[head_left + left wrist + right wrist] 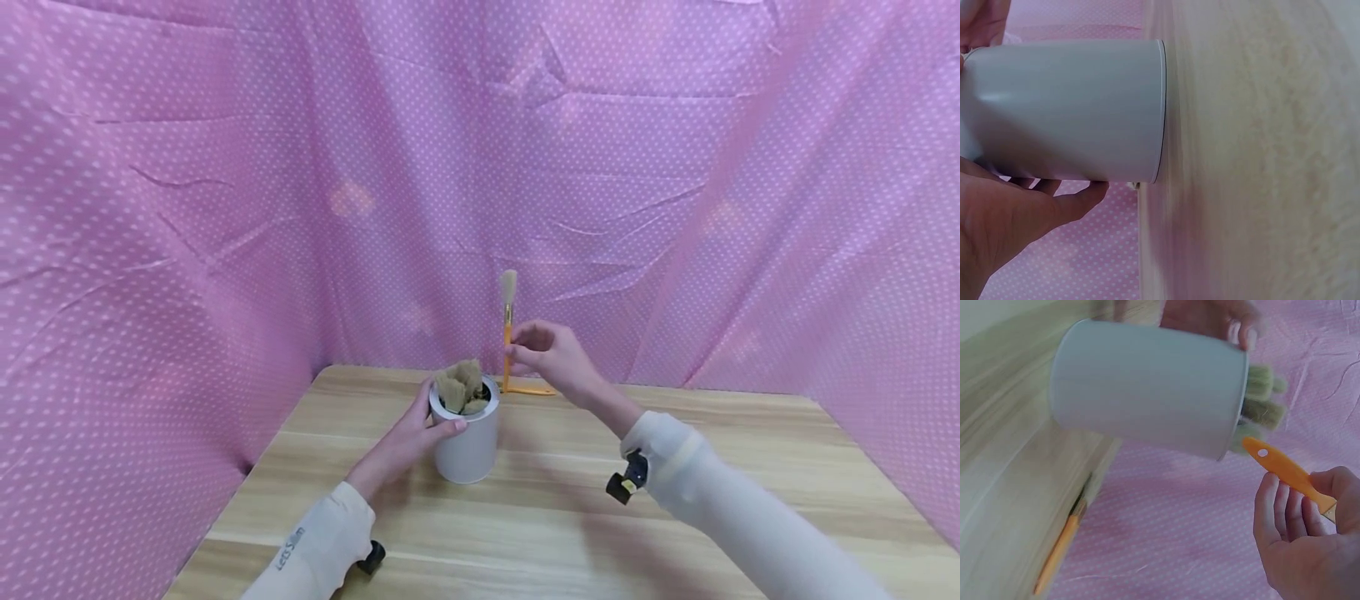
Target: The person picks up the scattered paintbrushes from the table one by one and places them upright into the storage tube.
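A light grey cylindrical container (467, 450) stands upright on the table, with several bristle brush heads (459, 387) poking out of its top. My left hand (408, 437) grips it at the left near the rim, thumb across the front; the left wrist view shows the fingers along the container's side (1072, 106). My right hand (551, 358) pinches a paintbrush (508, 292) between thumb and fingers, bristles up. In the right wrist view the tip of its orange handle (1285, 469) points at the container's mouth, overlapping the edge of the bristles there.
A second orange-handled brush (1057, 553) lies on the table behind and to the right of the container. The wood-grain table (525, 533) ends at pink dotted cloth (420, 167), which hangs at the back and both sides.
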A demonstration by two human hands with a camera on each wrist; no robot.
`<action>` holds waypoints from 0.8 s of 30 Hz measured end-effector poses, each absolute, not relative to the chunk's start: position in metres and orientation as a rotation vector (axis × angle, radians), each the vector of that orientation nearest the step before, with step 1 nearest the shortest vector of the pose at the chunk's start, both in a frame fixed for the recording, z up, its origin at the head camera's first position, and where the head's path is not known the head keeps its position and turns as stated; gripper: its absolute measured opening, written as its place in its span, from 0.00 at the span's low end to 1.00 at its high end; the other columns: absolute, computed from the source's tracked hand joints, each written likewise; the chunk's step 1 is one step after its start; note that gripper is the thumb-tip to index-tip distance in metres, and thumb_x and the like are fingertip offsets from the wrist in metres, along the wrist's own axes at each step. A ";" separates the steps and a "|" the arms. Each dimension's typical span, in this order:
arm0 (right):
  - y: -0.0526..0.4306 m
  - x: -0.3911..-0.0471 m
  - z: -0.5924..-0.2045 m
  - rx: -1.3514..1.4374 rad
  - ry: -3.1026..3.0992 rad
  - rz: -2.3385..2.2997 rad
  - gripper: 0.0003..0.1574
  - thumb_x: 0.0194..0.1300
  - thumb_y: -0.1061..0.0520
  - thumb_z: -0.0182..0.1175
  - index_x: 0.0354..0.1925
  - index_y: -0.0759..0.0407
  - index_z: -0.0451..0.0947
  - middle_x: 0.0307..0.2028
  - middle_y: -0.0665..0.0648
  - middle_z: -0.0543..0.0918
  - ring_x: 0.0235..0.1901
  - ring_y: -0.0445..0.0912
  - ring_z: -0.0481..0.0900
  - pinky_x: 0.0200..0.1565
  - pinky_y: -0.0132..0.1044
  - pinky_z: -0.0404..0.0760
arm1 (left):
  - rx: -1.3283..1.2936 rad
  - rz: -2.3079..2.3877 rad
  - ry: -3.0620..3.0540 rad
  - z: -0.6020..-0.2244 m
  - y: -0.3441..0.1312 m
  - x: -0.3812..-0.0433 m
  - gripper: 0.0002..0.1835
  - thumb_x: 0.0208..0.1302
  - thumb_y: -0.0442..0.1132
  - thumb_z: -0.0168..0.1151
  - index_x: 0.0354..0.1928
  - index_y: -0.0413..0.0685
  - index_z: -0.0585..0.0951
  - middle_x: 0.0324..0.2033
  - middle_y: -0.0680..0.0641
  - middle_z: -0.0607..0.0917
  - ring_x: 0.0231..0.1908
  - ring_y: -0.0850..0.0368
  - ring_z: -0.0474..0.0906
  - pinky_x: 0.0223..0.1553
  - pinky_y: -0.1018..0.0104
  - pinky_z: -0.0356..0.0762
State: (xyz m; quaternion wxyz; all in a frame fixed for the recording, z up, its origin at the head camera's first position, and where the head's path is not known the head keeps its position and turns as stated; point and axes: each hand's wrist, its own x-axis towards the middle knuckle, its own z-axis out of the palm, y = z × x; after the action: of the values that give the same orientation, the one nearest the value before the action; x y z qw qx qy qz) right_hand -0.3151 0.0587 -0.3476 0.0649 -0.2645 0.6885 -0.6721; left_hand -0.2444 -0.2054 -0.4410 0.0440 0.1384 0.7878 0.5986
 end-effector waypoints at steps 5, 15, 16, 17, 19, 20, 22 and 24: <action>0.051 -0.309 -0.347 -0.817 2.115 -2.038 0.13 0.66 0.66 0.68 0.46 0.73 0.77 0.43 0.69 0.84 0.43 0.57 0.85 0.46 0.49 0.86 | 0.409 1.820 2.419 -0.443 -0.203 -0.242 0.56 0.67 0.57 0.67 0.81 0.55 0.38 0.80 0.40 0.43 0.77 0.46 0.36 0.73 0.41 0.36; 0.046 -0.304 -0.362 -0.892 2.337 -1.852 0.09 0.66 0.62 0.70 0.42 0.63 0.81 0.39 0.58 0.87 0.43 0.56 0.86 0.46 0.43 0.86 | 0.379 1.813 2.429 -0.445 -0.201 -0.238 0.56 0.66 0.59 0.66 0.82 0.56 0.38 0.80 0.42 0.43 0.77 0.47 0.38 0.73 0.41 0.38; 0.045 -0.303 -0.363 -0.905 2.359 -1.829 0.08 0.66 0.62 0.70 0.42 0.62 0.81 0.39 0.57 0.87 0.42 0.55 0.86 0.45 0.43 0.86 | 0.375 1.815 2.429 -0.446 -0.201 -0.238 0.57 0.66 0.59 0.66 0.82 0.55 0.37 0.80 0.41 0.42 0.77 0.46 0.37 0.73 0.41 0.37; 0.045 -0.303 -0.364 -0.922 2.382 -1.806 0.08 0.66 0.62 0.70 0.42 0.61 0.81 0.38 0.56 0.87 0.42 0.53 0.86 0.46 0.42 0.86 | 0.363 1.813 2.428 -0.446 -0.201 -0.237 0.58 0.66 0.59 0.66 0.82 0.55 0.36 0.80 0.42 0.42 0.77 0.47 0.37 0.73 0.41 0.37; 0.043 -0.302 -0.366 -0.956 2.409 -1.774 0.07 0.66 0.62 0.69 0.41 0.61 0.82 0.38 0.55 0.87 0.41 0.50 0.85 0.47 0.42 0.85 | 0.358 1.816 2.428 -0.446 -0.201 -0.237 0.58 0.66 0.59 0.66 0.82 0.55 0.37 0.80 0.42 0.42 0.77 0.47 0.37 0.73 0.40 0.37; 0.043 -0.301 -0.367 -0.975 2.419 -1.763 0.07 0.66 0.63 0.69 0.41 0.61 0.82 0.38 0.55 0.87 0.41 0.50 0.85 0.47 0.41 0.85 | 0.352 1.816 2.428 -0.446 -0.201 -0.236 0.58 0.66 0.60 0.66 0.82 0.56 0.37 0.80 0.42 0.42 0.77 0.47 0.37 0.73 0.40 0.37; 0.041 -0.301 -0.368 -1.007 2.420 -1.747 0.07 0.65 0.64 0.69 0.42 0.62 0.82 0.37 0.55 0.87 0.40 0.50 0.85 0.47 0.41 0.85 | 0.356 1.823 2.426 -0.446 -0.201 -0.236 0.57 0.66 0.60 0.66 0.81 0.56 0.37 0.80 0.42 0.43 0.77 0.46 0.37 0.73 0.39 0.37; 0.040 -0.300 -0.370 -1.031 2.428 -1.734 0.07 0.64 0.65 0.69 0.42 0.62 0.82 0.37 0.55 0.87 0.40 0.50 0.85 0.47 0.40 0.85 | 0.367 1.834 2.423 -0.446 -0.200 -0.236 0.56 0.66 0.59 0.66 0.81 0.57 0.38 0.80 0.42 0.45 0.77 0.46 0.39 0.73 0.39 0.39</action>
State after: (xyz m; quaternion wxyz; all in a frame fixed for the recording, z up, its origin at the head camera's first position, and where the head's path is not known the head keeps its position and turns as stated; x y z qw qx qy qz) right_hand -0.2999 0.0403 -0.3704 -0.0078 -0.3267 0.7691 -0.5492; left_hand -0.2364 -0.2005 -0.4461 0.0402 0.1199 0.7910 0.5986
